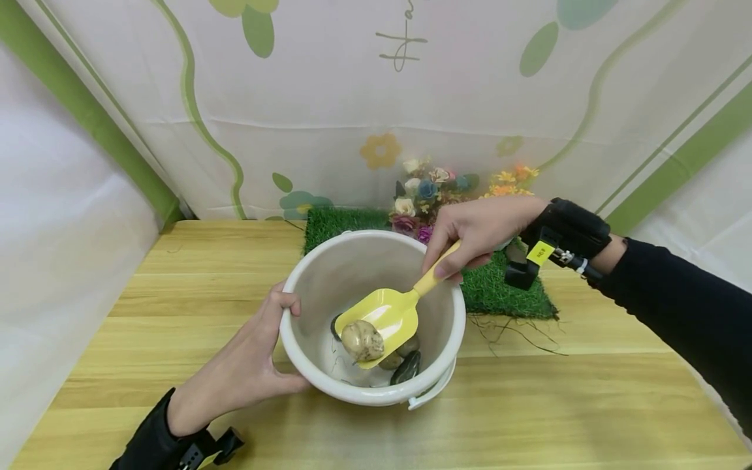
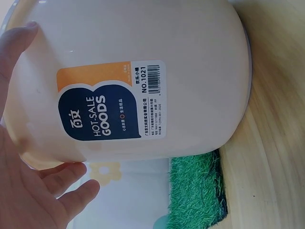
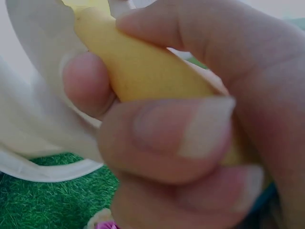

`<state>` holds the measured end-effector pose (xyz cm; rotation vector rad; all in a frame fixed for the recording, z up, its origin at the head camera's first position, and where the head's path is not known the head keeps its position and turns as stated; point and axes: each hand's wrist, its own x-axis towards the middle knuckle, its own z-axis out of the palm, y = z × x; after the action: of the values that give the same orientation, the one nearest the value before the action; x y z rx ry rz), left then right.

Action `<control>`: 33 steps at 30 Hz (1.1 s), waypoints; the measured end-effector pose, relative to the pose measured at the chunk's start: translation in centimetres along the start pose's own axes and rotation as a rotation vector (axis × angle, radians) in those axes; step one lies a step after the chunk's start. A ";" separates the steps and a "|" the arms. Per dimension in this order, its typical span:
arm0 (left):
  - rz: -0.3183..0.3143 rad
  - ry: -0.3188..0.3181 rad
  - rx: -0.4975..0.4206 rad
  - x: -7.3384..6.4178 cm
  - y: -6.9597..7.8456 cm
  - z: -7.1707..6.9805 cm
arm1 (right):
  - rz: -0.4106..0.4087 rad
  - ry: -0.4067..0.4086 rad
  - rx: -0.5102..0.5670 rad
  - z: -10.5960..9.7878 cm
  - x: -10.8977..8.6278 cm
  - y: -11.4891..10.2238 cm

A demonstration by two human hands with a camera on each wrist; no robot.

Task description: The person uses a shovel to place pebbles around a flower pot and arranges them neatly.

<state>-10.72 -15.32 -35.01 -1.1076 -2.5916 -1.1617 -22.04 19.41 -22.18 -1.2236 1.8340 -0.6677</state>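
A white plastic bucket (image 1: 370, 395) stands on the wooden table, its open top toward the head camera. My left hand (image 1: 247, 365) grips its rim at the left, fingers hooked over the edge and thumb against the outside wall. In the left wrist view, a printed label (image 2: 112, 102) shows on the bucket's side. My right hand (image 1: 476, 235) holds a yellow toy shovel (image 1: 396, 313) by its handle (image 3: 138, 67). The blade reaches into the bucket and carries a mottled tan stone (image 1: 361, 341). Below it, a dark stone (image 1: 407, 369) and other stones lie on the bucket's bottom, partly hidden by the blade.
Behind the bucket lies a green artificial turf mat (image 1: 505, 290) with loose dark strands (image 1: 511, 333) at its front edge. Artificial flowers (image 1: 425, 189) stand at the mat's back. A patterned white curtain (image 1: 329, 98) rises behind the table (image 1: 194, 294). The bucket's handle (image 1: 435, 390) hangs down.
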 end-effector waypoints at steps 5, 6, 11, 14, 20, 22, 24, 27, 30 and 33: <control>-0.003 0.001 0.005 0.1 0.0 0.0 | 0.020 0.064 -0.023 -0.2 -1.9 -0.4; -0.004 0.000 0.005 0.1 0.0 0.0 | 0.035 0.081 -0.019 -0.2 -2.3 -0.4; -0.006 -0.002 0.007 0.1 -0.1 0.0 | 0.073 0.152 0.039 -0.4 -4.7 0.8; -0.008 -0.003 0.011 0.1 -0.2 0.0 | 0.058 0.194 0.050 -0.5 -6.1 1.9; -0.017 -0.002 0.022 0.0 -0.2 0.0 | 0.062 0.280 -0.016 -0.6 -9.1 3.5; -0.017 -0.001 0.021 0.0 -0.2 0.0 | 0.074 0.309 -0.017 -0.4 -10.2 4.0; -0.015 0.001 0.018 0.0 -0.2 0.0 | 0.092 0.339 -0.006 0.0 -11.4 4.5; -0.012 0.002 0.019 0.0 -0.2 0.0 | 0.136 0.390 0.036 0.7 -13.2 5.5; -0.013 -0.002 0.022 0.0 -0.2 0.0 | 0.209 0.459 0.055 1.6 -15.1 6.3; -0.016 -0.007 0.026 0.0 -0.2 0.0 | 0.235 0.502 0.051 2.3 -16.8 7.3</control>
<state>-10.85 -15.40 -35.08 -1.0902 -2.6176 -1.1255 -20.28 37.73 -23.45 -0.8321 2.3093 -0.9401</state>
